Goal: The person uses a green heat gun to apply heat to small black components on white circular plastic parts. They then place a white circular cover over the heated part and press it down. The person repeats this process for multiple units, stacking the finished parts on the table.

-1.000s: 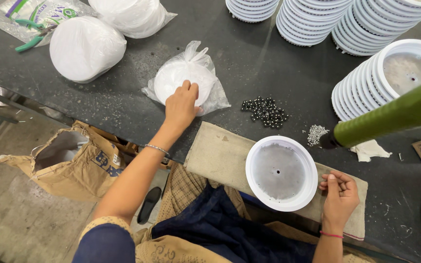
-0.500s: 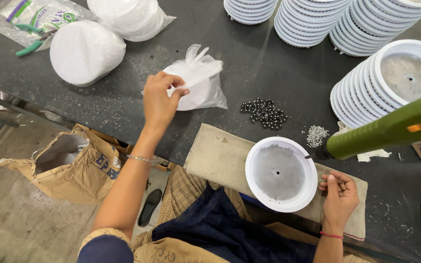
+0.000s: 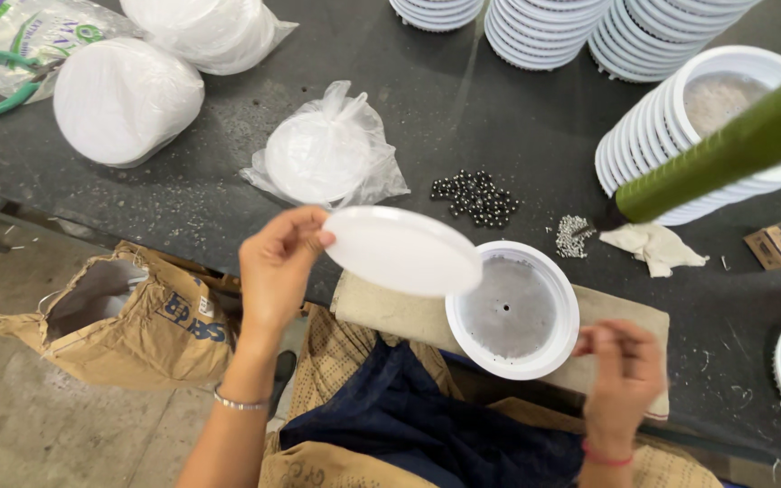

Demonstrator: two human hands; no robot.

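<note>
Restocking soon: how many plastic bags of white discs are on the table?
3. One open bag sits mid-table above the left hand; a full bag lies far left; another is at the top edge. More may lie out of view.

I am holding a disc (image 3: 402, 250) in my left fingers (image 3: 305, 237) above the desk (image 3: 463, 117), just left of the round housing (image 3: 512, 309) lying on a cloth pad (image 3: 409, 312); behind it, steel balls (image 3: 475, 197) are lying right of a bagged disc stack (image 3: 323, 158).

Thin white disc (image 3: 404, 251) held tilted, overlapping round white housing (image 3: 512, 309) on cloth
</note>
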